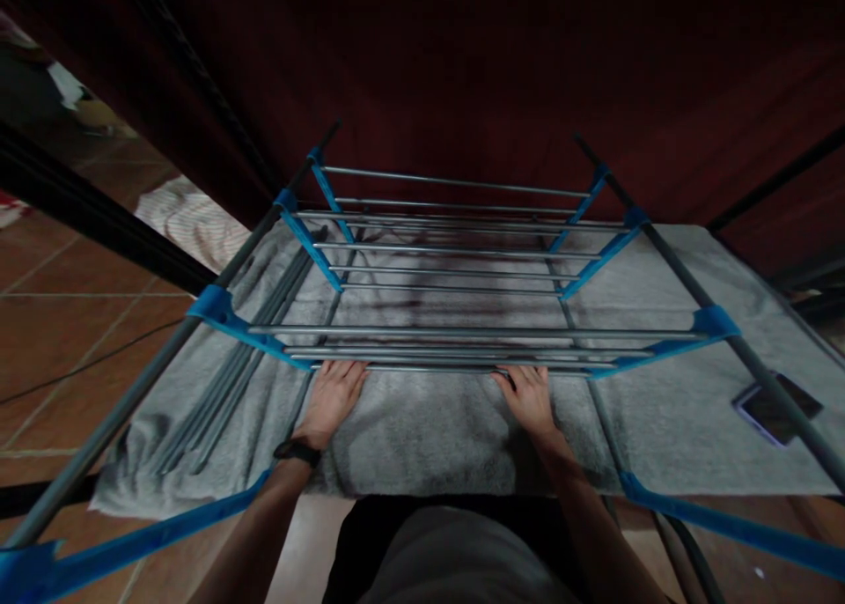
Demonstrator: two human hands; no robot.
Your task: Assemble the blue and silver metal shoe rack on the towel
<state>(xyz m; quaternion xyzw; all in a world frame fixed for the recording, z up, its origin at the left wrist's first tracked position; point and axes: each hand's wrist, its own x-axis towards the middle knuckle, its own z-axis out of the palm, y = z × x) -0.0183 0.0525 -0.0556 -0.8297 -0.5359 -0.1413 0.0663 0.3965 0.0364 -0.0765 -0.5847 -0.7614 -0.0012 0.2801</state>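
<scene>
A rack of grey metal rods and blue plastic side brackets [716, 322] stands over a bed-like surface covered by a grey blanket [422, 437]. My left hand [336, 400] curls its fingers over the nearest low crossbar [429, 370], close to its left end. Farther right, my right hand [526, 400] grips the same crossbar, with its thumb under the rods. Several more crossbars run parallel just behind it. Two long side poles [687, 274] pass through the brackets. A dark watch [297, 452] is on my left wrist.
Several loose grey rods [244, 357] lie bundled on the blanket at the left. A phone [775, 408] rests at the right, partly behind a pole. A dark red curtain [462, 76] hangs at the back. Tiled floor [72, 331] and a striped cloth [191, 221] show at left.
</scene>
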